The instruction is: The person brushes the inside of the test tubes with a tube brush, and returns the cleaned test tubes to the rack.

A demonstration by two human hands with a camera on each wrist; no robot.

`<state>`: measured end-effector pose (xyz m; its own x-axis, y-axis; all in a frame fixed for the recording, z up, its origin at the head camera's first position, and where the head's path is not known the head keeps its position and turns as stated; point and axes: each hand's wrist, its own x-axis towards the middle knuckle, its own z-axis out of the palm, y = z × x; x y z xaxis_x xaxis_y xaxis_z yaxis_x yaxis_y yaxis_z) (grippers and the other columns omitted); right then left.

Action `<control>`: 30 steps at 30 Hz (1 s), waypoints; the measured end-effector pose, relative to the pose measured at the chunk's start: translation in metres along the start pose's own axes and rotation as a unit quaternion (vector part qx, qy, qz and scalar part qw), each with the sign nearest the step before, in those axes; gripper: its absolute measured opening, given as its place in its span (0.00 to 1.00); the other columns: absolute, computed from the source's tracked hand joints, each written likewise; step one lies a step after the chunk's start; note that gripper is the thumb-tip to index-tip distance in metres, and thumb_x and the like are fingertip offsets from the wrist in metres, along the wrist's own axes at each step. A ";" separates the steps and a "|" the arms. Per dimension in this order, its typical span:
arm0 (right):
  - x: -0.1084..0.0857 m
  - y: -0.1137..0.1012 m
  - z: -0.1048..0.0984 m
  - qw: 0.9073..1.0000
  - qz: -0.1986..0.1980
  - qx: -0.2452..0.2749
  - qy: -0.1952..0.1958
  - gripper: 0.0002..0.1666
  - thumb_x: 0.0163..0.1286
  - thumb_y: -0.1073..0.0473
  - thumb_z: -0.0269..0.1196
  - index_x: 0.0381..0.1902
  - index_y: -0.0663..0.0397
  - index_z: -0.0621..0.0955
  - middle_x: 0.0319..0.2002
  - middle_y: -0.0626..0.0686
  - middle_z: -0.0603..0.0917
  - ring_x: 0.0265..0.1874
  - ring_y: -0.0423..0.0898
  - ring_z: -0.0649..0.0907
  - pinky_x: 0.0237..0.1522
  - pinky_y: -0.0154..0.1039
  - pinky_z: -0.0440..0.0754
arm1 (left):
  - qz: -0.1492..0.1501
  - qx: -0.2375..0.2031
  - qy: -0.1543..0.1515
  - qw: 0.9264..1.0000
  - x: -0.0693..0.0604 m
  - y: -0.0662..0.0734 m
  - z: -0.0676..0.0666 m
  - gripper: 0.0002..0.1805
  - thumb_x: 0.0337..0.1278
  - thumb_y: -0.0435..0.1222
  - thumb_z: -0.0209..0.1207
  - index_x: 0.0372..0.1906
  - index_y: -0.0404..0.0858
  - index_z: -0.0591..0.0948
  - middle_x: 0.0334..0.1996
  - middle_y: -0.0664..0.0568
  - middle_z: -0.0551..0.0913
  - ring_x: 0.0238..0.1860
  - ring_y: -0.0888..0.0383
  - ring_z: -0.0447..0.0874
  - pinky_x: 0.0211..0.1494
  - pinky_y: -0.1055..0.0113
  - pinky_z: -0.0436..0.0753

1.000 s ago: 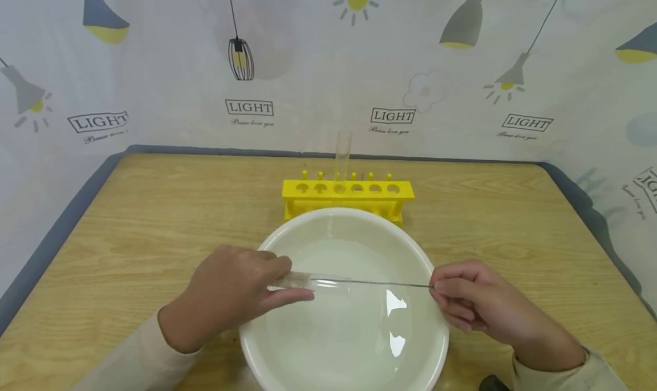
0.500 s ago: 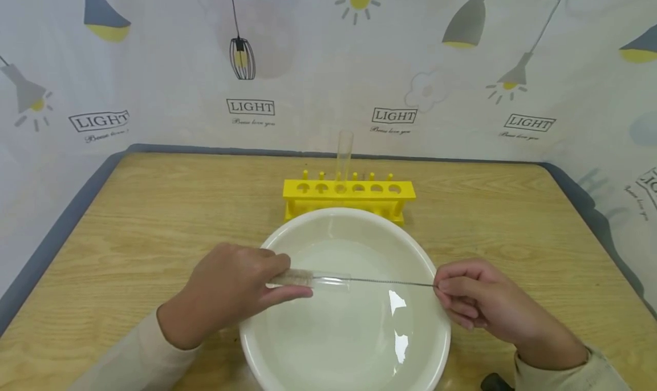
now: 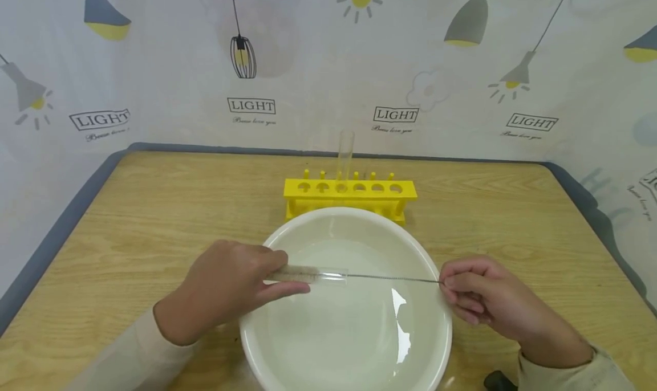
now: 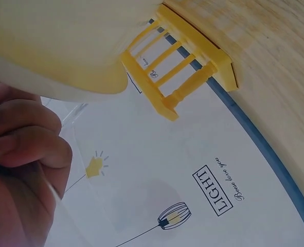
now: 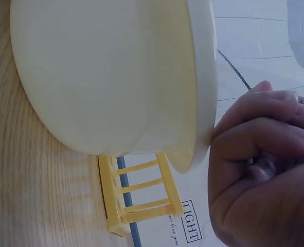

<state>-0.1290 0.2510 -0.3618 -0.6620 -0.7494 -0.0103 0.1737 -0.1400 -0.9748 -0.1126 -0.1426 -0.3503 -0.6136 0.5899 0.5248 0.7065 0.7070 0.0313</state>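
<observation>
A clear test tube (image 3: 331,275) lies sideways over the white basin (image 3: 344,345), its mouth to the right. My left hand (image 3: 233,285) grips its left part, hiding that end. Inside the tube sits the bristle head of a test tube brush, and the brush's twisted wire (image 3: 392,278) runs out of the mouth to the right. My right hand (image 3: 490,297) pinches the wire's outer end beside the basin's right rim. In the right wrist view, the fingers (image 5: 265,139) are curled and a piece of the wire (image 5: 234,69) shows past the rim.
Behind the basin stands a yellow test tube rack (image 3: 351,190) with another clear tube (image 3: 345,157) upright in one hole. A dark object (image 3: 499,381) lies at the front edge by the right sleeve. A printed sheet (image 3: 318,55) hangs behind the wooden table (image 3: 169,197).
The right hand has shifted slightly right and up with the wire. The left hand and tube have moved slightly left and up. Both hands keep their hold.
</observation>
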 end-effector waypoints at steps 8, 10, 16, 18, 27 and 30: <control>-0.001 -0.001 -0.002 0.995 -0.028 -0.090 0.028 0.22 0.75 0.79 0.40 0.39 0.60 0.81 0.17 0.58 0.58 0.13 0.51 0.55 0.12 0.42 0.51 | -0.028 -0.013 -0.031 0.999 -0.001 -0.005 -0.004 0.34 0.65 0.70 0.41 0.15 0.50 0.62 0.13 0.66 0.51 0.16 0.72 0.45 0.20 0.77 0.46; -0.002 -0.002 0.000 0.989 -0.025 -0.139 0.049 0.19 0.76 0.77 0.43 0.39 0.61 0.81 0.17 0.58 0.59 0.13 0.52 0.56 0.11 0.41 0.52 | -0.034 -0.016 -0.038 0.999 -0.001 -0.007 -0.005 0.34 0.64 0.70 0.42 0.15 0.50 0.61 0.13 0.66 0.51 0.16 0.72 0.44 0.20 0.77 0.46; -0.003 -0.004 0.006 0.946 -0.026 -0.303 0.114 0.13 0.74 0.74 0.53 0.40 0.59 0.83 0.19 0.52 0.70 0.16 0.47 0.69 0.15 0.37 0.68 | -0.048 -0.024 -0.058 0.997 -0.001 -0.011 -0.006 0.33 0.62 0.69 0.48 0.15 0.50 0.62 0.13 0.66 0.51 0.16 0.72 0.45 0.19 0.77 0.48; -0.002 -0.005 0.008 0.921 -0.042 -0.367 0.122 0.13 0.72 0.73 0.56 0.41 0.54 0.85 0.22 0.48 0.76 0.20 0.42 0.74 0.20 0.35 0.74 | -0.051 -0.024 -0.062 0.997 0.000 -0.012 -0.006 0.33 0.62 0.69 0.50 0.15 0.50 0.61 0.14 0.66 0.51 0.17 0.72 0.45 0.19 0.76 0.48; 0.002 0.000 0.006 0.788 -0.210 -0.568 0.114 0.09 0.67 0.68 0.66 0.41 0.51 0.87 0.28 0.38 0.81 0.26 0.30 0.73 0.27 0.20 0.71 | -0.058 -0.013 -0.075 0.995 0.000 -0.014 -0.008 0.33 0.63 0.69 0.48 0.15 0.50 0.61 0.14 0.66 0.50 0.17 0.72 0.45 0.19 0.75 0.48; 0.006 0.003 0.006 0.733 -0.263 -0.614 0.129 0.14 0.77 0.54 0.58 0.39 0.53 0.87 0.27 0.41 0.81 0.25 0.31 0.72 0.26 0.20 0.69 | -0.060 -0.016 -0.074 0.995 -0.001 -0.015 -0.007 0.33 0.63 0.69 0.47 0.15 0.50 0.61 0.14 0.66 0.50 0.17 0.72 0.46 0.19 0.75 0.49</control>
<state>-0.1282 0.2428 -0.3632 -0.5450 -0.6318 0.5511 -0.8375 0.4408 -0.3229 -0.1198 -0.1564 -0.3448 -0.7374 0.5556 0.3841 0.6353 0.7637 0.1147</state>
